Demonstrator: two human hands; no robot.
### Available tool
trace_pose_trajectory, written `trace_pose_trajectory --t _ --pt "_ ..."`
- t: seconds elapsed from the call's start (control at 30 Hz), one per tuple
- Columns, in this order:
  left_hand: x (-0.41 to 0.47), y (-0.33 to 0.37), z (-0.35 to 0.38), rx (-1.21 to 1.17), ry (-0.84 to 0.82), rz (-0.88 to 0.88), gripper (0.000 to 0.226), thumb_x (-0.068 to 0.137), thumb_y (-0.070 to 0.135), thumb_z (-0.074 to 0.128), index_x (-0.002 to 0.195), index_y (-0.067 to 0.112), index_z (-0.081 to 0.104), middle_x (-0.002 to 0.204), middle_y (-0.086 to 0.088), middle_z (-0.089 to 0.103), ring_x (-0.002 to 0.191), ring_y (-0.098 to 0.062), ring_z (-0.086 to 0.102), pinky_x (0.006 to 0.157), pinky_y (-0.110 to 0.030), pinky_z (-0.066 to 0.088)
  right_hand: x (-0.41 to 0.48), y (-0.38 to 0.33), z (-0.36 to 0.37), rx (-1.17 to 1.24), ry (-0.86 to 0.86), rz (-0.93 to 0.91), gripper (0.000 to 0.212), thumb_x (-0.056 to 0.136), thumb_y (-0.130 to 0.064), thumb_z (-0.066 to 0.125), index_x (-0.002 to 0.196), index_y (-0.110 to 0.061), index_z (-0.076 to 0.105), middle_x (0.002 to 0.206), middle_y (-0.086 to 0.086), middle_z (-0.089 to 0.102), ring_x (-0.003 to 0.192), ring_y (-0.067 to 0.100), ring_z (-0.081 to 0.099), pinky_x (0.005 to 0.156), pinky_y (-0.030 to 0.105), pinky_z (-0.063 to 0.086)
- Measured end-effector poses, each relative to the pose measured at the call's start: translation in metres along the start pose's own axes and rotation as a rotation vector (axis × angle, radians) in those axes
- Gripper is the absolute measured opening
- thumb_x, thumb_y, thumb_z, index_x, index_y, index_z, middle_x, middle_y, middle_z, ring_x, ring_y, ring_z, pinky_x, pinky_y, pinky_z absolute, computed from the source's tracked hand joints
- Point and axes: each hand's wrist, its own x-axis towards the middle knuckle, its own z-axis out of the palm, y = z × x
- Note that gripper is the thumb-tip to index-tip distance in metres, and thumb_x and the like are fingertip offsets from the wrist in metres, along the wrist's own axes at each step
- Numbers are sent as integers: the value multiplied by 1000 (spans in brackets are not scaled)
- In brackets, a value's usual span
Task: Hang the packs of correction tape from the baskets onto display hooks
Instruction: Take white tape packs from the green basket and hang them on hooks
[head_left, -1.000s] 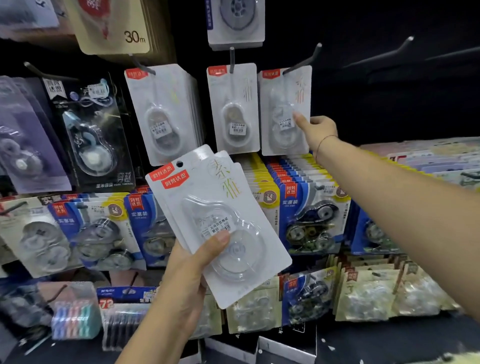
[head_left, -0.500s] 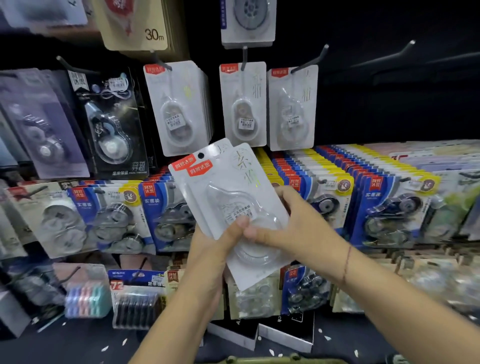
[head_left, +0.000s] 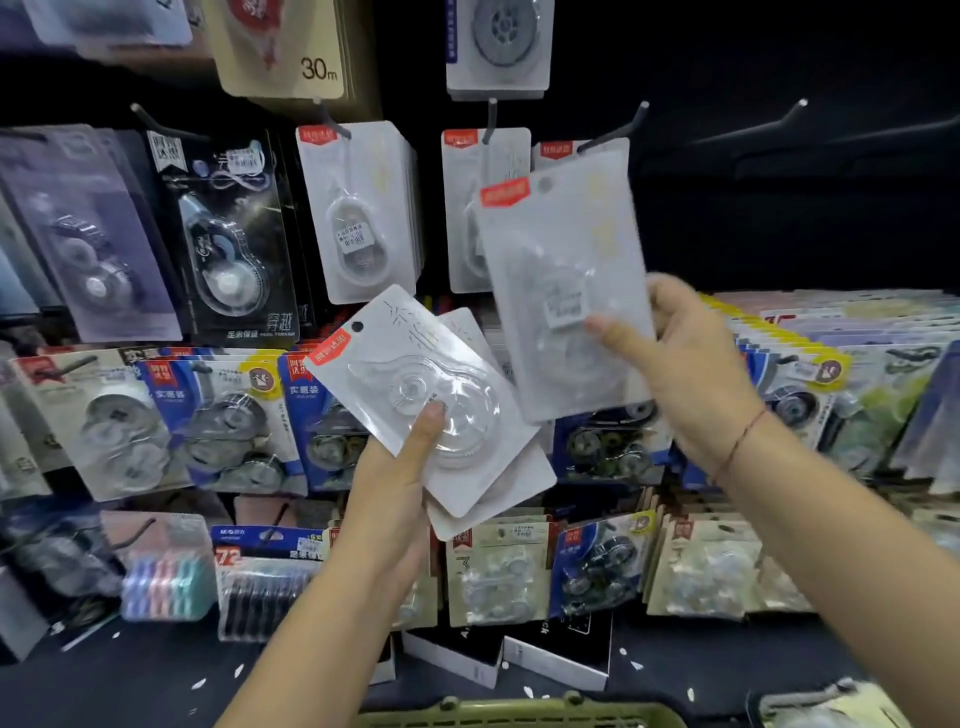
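My left hand (head_left: 395, 483) grips a small stack of white correction tape packs (head_left: 415, 395), tilted, thumb on the clear blister. My right hand (head_left: 685, 374) holds a single white correction tape pack (head_left: 563, 291) upright and raised, blurred by motion, its hang hole below the tip of a black display hook (head_left: 613, 130). That hook carries one matching pack behind the raised one. Two more hooks to the left hold the same white packs (head_left: 358, 213).
Black-carded and purple tape packs hang at left (head_left: 228, 234). Rows of blue multi-packs (head_left: 228, 415) fill the shelf below. Bare black hooks (head_left: 753, 124) stick out at upper right. A green basket rim (head_left: 519, 714) shows at the bottom edge.
My right hand came down from the hung pack, took one pack off the stack in my left hand, and lifted it up and right toward the hook.
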Motion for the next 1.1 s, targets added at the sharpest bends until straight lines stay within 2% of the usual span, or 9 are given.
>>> trace_pose_trajectory --t 0.1,0.2,0.33,0.53,0.67,0.8,1.0,1.03,1.1 --pt "3 1 -1 -16 4 -2 49 85 26 63 132 14 57 118 -2 73 101 -14 71 73 -22 57 28 -15 -17 36 136 -105 23 89 -24 68 110 -18 61 107 -3 70 95 10 69 76 24 56" --pt "3 1 0 -8 2 -3 47 85 25 63 131 15 58 115 -1 74 98 -13 72 70 -21 57 47 -19 -27 69 221 -115 19 89 -22 68 107 -17 64 105 -1 71 97 14 69 85 31 57" --pt "4 -2 1 -1 15 -9 45 84 26 64 128 18 60 112 2 75 98 -13 72 70 -21 57 50 -15 -30 83 246 -48 18 90 -25 68 106 -17 66 108 3 72 103 23 68 93 44 55" --pt "2 0 3 -15 24 -16 49 81 25 65 129 17 59 109 2 76 93 -11 73 68 -21 58 58 -3 -27 65 266 -36 15 91 -26 66 104 -18 66 105 0 71 103 22 67 92 38 55" --pt "2 0 2 -28 43 -32 52 78 25 66 129 17 60 106 2 76 89 -11 74 62 -20 56 96 24 -17 -16 226 58 32 93 -30 63 121 -14 63 114 0 68 105 16 65 95 37 53" --pt "4 0 -1 -30 47 -34 51 78 25 66 128 17 60 105 3 76 87 -10 74 61 -20 56 128 49 -3 -74 202 87 37 97 -29 56 130 -13 58 119 -1 63 103 13 58 73 19 49" --pt "8 -1 -2 -27 61 -50 52 75 26 67 126 18 61 101 4 77 83 -9 74 59 -20 56 159 64 9 -159 207 139 41 99 -33 53 135 -14 53 129 3 60 106 15 57 78 24 45" --pt "8 -1 -2 -28 66 -56 53 74 26 67 126 18 61 101 3 77 83 -9 74 59 -20 56 160 63 10 -209 212 172 45 98 -36 52 138 -14 49 134 6 57 111 18 56 81 26 46" --pt "8 -3 -1 -35 71 -68 52 74 25 68 125 18 62 102 2 77 83 -10 74 59 -21 56 155 57 9 -426 267 236 59 96 -43 54 146 -15 38 145 12 41 128 29 44 96 37 43"
